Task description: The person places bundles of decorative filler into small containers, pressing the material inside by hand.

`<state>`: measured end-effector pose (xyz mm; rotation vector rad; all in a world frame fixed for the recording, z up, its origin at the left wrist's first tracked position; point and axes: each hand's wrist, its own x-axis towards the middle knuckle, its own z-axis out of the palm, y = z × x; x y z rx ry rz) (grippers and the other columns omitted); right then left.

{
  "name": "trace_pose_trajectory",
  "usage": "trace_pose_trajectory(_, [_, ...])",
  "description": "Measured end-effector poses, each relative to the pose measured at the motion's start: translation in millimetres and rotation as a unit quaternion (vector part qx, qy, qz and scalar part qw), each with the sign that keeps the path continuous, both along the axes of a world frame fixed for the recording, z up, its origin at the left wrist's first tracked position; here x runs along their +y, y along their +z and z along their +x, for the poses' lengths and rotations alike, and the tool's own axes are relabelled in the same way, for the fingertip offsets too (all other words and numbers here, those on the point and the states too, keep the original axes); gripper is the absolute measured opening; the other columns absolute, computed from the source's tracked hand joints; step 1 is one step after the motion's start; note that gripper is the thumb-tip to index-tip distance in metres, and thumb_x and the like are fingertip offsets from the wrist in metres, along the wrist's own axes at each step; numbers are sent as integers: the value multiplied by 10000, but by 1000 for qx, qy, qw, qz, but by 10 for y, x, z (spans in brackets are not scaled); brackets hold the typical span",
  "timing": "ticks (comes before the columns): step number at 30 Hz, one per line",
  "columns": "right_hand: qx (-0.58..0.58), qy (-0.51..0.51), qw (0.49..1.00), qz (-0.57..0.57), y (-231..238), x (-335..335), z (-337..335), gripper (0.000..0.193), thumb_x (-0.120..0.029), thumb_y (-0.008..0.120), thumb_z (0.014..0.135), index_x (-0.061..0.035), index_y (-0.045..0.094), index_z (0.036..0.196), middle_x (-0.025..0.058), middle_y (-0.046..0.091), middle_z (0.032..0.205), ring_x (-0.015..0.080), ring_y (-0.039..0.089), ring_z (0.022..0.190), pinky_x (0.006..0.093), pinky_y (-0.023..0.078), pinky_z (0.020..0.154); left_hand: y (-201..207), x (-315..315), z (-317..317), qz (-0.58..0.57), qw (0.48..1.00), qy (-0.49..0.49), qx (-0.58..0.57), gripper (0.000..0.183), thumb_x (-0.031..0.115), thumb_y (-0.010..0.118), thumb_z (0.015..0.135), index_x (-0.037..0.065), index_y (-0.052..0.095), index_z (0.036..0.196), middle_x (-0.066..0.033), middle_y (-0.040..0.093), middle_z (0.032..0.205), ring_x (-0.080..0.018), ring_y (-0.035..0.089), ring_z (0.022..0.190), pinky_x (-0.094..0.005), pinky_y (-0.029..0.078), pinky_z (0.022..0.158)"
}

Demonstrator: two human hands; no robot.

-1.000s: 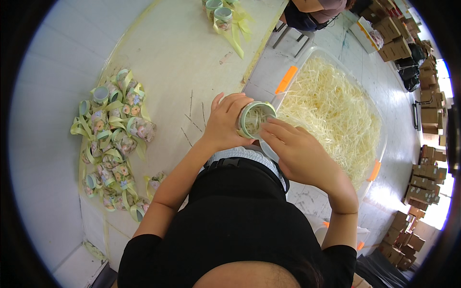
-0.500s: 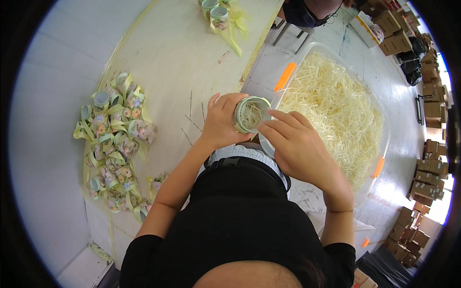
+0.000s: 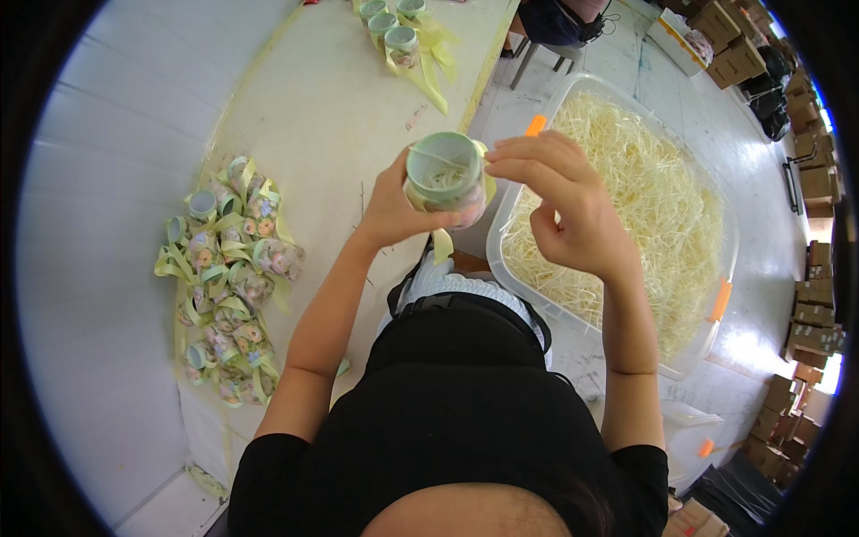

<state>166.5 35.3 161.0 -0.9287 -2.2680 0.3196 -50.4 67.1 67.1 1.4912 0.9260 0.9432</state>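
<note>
A small round pot (image 3: 466,208) with a pale green rim, a floral side and a yellow ribbon is tilted so that its mouth faces me. My left hand (image 3: 390,208) grips it from the left side. Pale shredded filler (image 3: 445,177) lies inside, and a strand crosses near the rim. Beside the pot's right edge, my right hand (image 3: 573,201) has its fingers stretched toward the rim. Nothing shows in that hand, and whether its fingertips touch the ribbon or rim I cannot tell.
A clear plastic bin (image 3: 501,259) of cream shredded filler stands to my right. Floral pots (image 3: 259,210) with ribbons are heaped on the table's left side (image 3: 309,134); several more pots (image 3: 402,45) stand at its far end. A person (image 3: 559,22) is beyond. Cartons (image 3: 814,295) line the far right.
The pot has moved up and slightly left with my left hand, its mouth tipping further toward me. My right hand has risen, its fingers stretching out. The view has shifted slightly.
</note>
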Motion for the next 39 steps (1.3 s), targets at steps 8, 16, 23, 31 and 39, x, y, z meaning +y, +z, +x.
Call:
trace_pose_trajectory(8, [46,-1,994,95,-254,332,-204,531,132,458,506,-47,589,988,87,600,1071,289,528,1088,408,430,881,76,219,-239,-65,988,-46,-133,737,158,804,565,4,471,1205,-87,573,1123,-188,559,1042,-329,449,904])
trace_pose_trajectory(16, [-89,96,987,90,-169,532,-384,296,69,517,542,-35,608,804,107,620,929,303,553,1012,399,449,833,155,257,-300,-42,995,-89,-24,768,194,805,539,17,479,1211,-83,551,1159,-185,539,1065,-333,431,918])
trace_pose_trajectory(23, [-290,77,918,-259,-160,555,-343,285,41,530,570,-35,620,830,134,620,933,318,572,934,390,450,816,29,242,-145,113,969,-65,211,781,258,828,506,62,514,1193,-92,569,1078,-248,520,1036,-370,403,924])
trace_pose_trajectory(31, [8,-104,994,-23,-796,248,221,395,110,482,623,-45,584,972,122,568,1072,305,527,1015,397,416,872,-694,1032,-502,92,970,146,173,766,265,850,556,38,463,1177,-97,596,1082,-203,595,981,-319,479,849])
trace_pose_trajectory(39, [142,-415,887,-143,-1406,-1410,559,300,132,491,637,-3,603,880,157,606,943,309,580,890,356,456,780,-1730,2147,-1168,-12,938,219,269,824,230,854,518,41,428,1198,-99,575,1135,-231,566,1040,-349,450,890])
